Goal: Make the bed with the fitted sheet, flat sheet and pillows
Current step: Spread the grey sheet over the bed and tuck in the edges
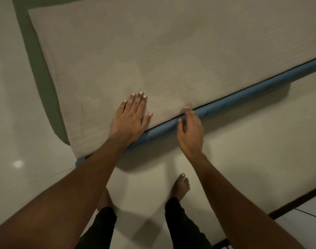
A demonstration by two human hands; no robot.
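A beige sheet (162,51) lies spread over the mattress and fills most of the view. The mattress's blue side (243,94) shows as a band along the near edge. My left hand (131,116) rests flat on the sheet near the edge, fingers straight and together. My right hand (189,130) is at the mattress edge, its fingertips touching the sheet's hem where it meets the blue side. No pillows are in view.
Pale tiled floor (234,150) lies around the low mattress. My bare feet (180,186) stand close to the edge. A green band (40,78) runs along the mattress's left side. A dark skirting strip (297,200) crosses the lower right.
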